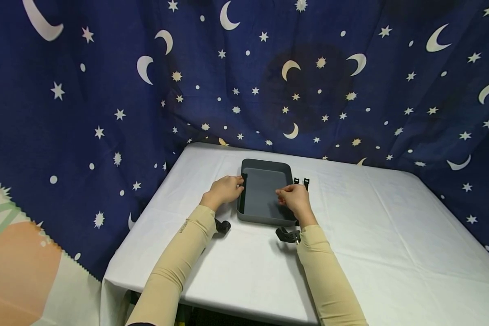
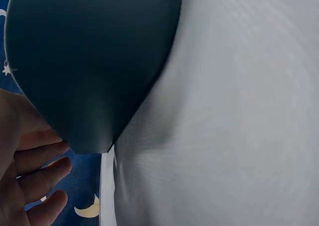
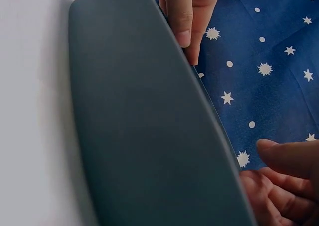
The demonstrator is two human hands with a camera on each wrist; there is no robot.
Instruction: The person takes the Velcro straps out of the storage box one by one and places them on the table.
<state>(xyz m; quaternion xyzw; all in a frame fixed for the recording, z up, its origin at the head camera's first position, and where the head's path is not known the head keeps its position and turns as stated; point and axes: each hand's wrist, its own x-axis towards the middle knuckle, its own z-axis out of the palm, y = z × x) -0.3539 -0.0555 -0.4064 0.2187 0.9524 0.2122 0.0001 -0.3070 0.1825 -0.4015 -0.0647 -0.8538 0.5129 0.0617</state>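
A dark grey rectangular tray (image 1: 265, 194) with raised sides lies on the white-covered table. Along its inner left side runs a black strap (image 1: 243, 197). My left hand (image 1: 225, 189) is at the tray's left rim, fingertips right by the strap's upper part; its fingers look loosely extended in the left wrist view. Over the right side of the tray is my right hand (image 1: 294, 197). In the right wrist view its thumb (image 3: 286, 155) stands apart from the bent fingers, and nothing shows between them. The tray's outer wall (image 2: 94, 61) hides part of the left fingers.
Two black straps with buckle ends (image 1: 306, 182) lie just right of the tray, partly behind the right hand. Black wrist mounts (image 1: 288, 235) jut from both forearms near the tray's front edge. A blue curtain (image 1: 244, 81) with moons and stars hangs behind the table (image 1: 375, 244).
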